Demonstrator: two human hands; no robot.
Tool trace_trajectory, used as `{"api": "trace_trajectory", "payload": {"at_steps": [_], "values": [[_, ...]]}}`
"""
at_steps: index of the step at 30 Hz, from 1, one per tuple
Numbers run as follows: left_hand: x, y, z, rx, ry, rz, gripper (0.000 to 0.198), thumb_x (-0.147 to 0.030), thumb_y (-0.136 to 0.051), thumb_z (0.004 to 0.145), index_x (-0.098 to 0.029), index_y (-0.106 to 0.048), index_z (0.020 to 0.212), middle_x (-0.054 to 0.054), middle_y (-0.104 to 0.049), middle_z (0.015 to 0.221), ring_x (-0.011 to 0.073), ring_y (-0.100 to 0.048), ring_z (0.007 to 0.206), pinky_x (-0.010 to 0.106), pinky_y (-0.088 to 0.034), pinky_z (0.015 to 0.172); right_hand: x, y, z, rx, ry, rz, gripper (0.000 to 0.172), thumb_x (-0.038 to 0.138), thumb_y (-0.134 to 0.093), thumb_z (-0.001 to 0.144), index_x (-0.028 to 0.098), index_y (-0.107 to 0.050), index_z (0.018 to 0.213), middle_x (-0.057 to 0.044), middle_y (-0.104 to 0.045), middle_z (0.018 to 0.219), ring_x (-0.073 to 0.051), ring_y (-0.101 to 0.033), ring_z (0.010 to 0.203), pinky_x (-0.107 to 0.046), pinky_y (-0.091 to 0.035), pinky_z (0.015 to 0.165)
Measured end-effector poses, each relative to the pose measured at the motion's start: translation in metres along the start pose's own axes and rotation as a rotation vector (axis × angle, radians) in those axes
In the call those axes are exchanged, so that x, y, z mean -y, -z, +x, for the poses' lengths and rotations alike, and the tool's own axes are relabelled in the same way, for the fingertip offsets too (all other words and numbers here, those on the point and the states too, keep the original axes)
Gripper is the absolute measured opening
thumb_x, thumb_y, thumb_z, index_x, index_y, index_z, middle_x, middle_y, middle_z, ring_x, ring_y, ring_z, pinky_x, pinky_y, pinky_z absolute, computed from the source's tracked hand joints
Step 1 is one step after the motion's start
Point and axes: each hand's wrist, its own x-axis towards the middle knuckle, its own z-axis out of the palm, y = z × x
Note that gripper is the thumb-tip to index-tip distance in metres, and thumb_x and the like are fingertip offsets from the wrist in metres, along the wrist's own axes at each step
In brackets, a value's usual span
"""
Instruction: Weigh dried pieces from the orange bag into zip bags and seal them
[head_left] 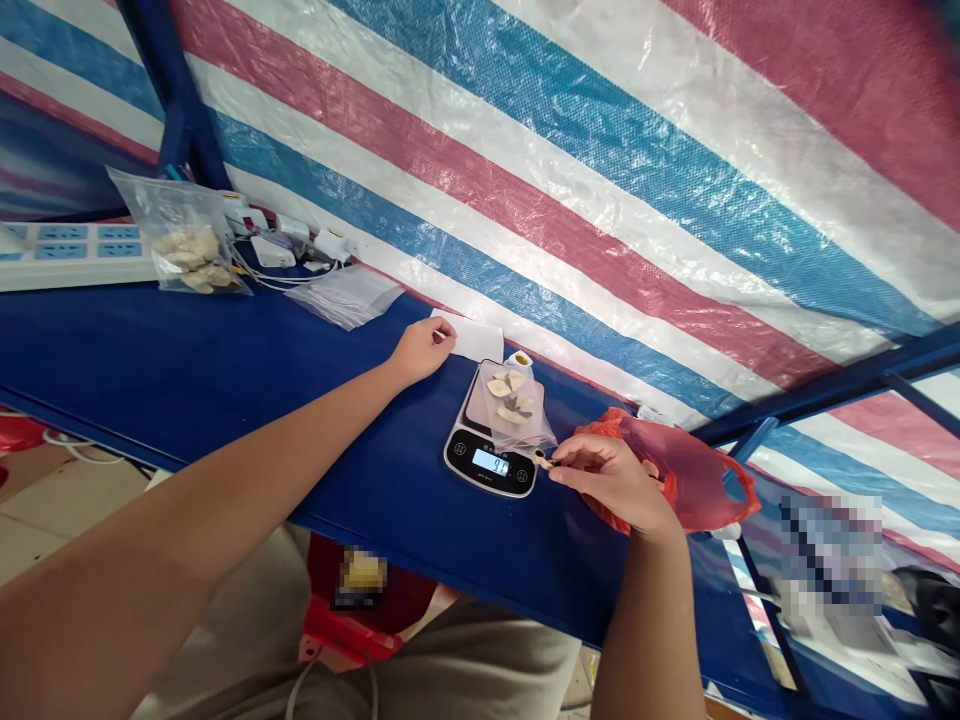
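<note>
A white and black digital kitchen scale sits on the blue table, its lit display reading about 91, decimal point unclear. On its pan lies a clear zip bag with several pale and dark dried slices. My right hand is closed in a pinch on a small pale dried piece, just right of the scale's display and close to the bag's opening. My left hand rests by a sheet of white paper, fingers curled; whether anything is in them is hidden.
A red plastic bag lies right of my right hand. Flat empty zip bags, white chargers with cables, a filled zip bag and a power strip line the back left. Striped sheeting hangs behind the table.
</note>
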Motion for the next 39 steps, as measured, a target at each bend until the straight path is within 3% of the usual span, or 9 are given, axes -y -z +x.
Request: {"api": "trace_trajectory", "payload": {"at_steps": [4, 8, 15, 20, 22, 27, 34, 37, 39], "values": [[-0.002, 0.0, -0.001, 0.014, -0.001, 0.006, 0.01, -0.028, -0.063, 0.078, -0.022, -0.068, 0.083, 0.003, -0.072, 0.08, 0.0198, -0.064, 0.072, 0.033, -0.055, 0.079, -0.005, -0.007, 0.006, -0.131, 0.082, -0.145, 0.025, 0.046, -0.084, 0.081, 0.024, -0.082, 0.093, -0.005, -0.078, 0.09, -0.02, -0.069, 0.075, -0.029, -0.055, 0.065], [-0.002, 0.0, -0.002, 0.023, -0.005, 0.006, 0.011, -0.027, -0.062, 0.078, -0.022, -0.069, 0.084, 0.003, -0.072, 0.081, 0.0201, -0.065, 0.074, 0.033, -0.055, 0.083, -0.006, -0.012, 0.01, -0.27, 0.2, -0.281, 0.021, 0.043, -0.083, 0.083, 0.026, -0.083, 0.095, -0.005, -0.078, 0.086, -0.019, -0.068, 0.072, -0.03, -0.054, 0.065], [-0.002, 0.0, -0.002, 0.032, 0.015, 0.014, 0.012, -0.024, -0.061, 0.078, -0.021, -0.069, 0.086, 0.003, -0.072, 0.082, 0.0198, -0.066, 0.073, 0.034, -0.055, 0.082, 0.0, -0.021, 0.016, -0.344, 0.344, -0.44, 0.013, 0.036, -0.073, 0.092, 0.029, -0.082, 0.098, -0.003, -0.078, 0.09, -0.018, -0.069, 0.071, -0.029, -0.051, 0.061], [-0.002, 0.001, -0.002, 0.032, 0.005, 0.018, 0.011, -0.025, -0.061, 0.078, -0.022, -0.069, 0.086, 0.003, -0.072, 0.081, 0.0201, -0.066, 0.074, 0.033, -0.054, 0.082, -0.003, -0.031, 0.02, -0.451, 0.327, -0.595, 0.015, 0.029, -0.067, 0.094, 0.029, -0.082, 0.096, -0.004, -0.081, 0.096, -0.024, -0.076, 0.089, -0.034, -0.056, 0.079], [-0.002, 0.001, -0.002, 0.027, 0.001, 0.02, 0.011, -0.025, -0.061, 0.079, -0.022, -0.069, 0.085, 0.003, -0.072, 0.082, 0.0202, -0.066, 0.074, 0.033, -0.054, 0.082, -0.004, -0.03, 0.02, -0.476, 0.305, -0.623, 0.014, 0.03, -0.068, 0.092, 0.028, -0.081, 0.091, -0.004, -0.081, 0.093, -0.023, -0.076, 0.085, -0.033, -0.056, 0.076], [-0.002, 0.001, -0.002, 0.032, 0.006, 0.008, 0.011, -0.025, -0.061, 0.078, -0.021, -0.069, 0.086, 0.003, -0.072, 0.083, 0.0202, -0.065, 0.074, 0.034, -0.054, 0.082, -0.01, -0.013, 0.015, -0.512, 0.213, -0.497, 0.013, 0.035, -0.074, 0.087, 0.022, -0.076, 0.083, 0.0, -0.071, 0.07, -0.015, -0.061, 0.056, -0.028, -0.046, 0.057], [0.002, -0.001, 0.0, -0.009, -0.024, -0.069, 0.01, -0.027, -0.061, 0.08, -0.02, -0.064, 0.088, 0.004, -0.072, 0.095, 0.0181, -0.063, 0.079, 0.033, -0.052, 0.083, -0.02, -0.006, 0.016, -0.538, 0.187, -0.352, 0.022, 0.041, -0.074, 0.086, 0.021, -0.068, 0.081, 0.002, -0.06, 0.065, -0.013, -0.054, 0.056, -0.027, -0.043, 0.056], [0.005, -0.003, 0.002, -0.08, -0.03, -0.135, 0.014, -0.03, -0.063, 0.081, -0.021, -0.059, 0.092, 0.004, -0.07, 0.098, 0.0185, -0.063, 0.086, 0.031, -0.05, 0.08, -0.023, -0.004, 0.02, -0.687, 0.191, -0.313, 0.03, 0.044, -0.075, 0.084, 0.021, -0.065, 0.101, 0.002, -0.063, 0.075, -0.015, -0.058, 0.063, -0.028, -0.048, 0.063], [0.007, -0.003, 0.002, -0.158, -0.036, -0.159, 0.016, -0.032, -0.064, 0.082, -0.021, -0.056, 0.091, 0.004, -0.068, 0.097, 0.0189, -0.063, 0.09, 0.03, -0.048, 0.076, -0.024, -0.002, 0.023, -0.842, 0.17, -0.306, 0.036, 0.045, -0.077, 0.08, 0.022, -0.06, 0.102, 0.001, -0.063, 0.081, -0.015, -0.059, 0.068, -0.029, -0.049, 0.067]]}}
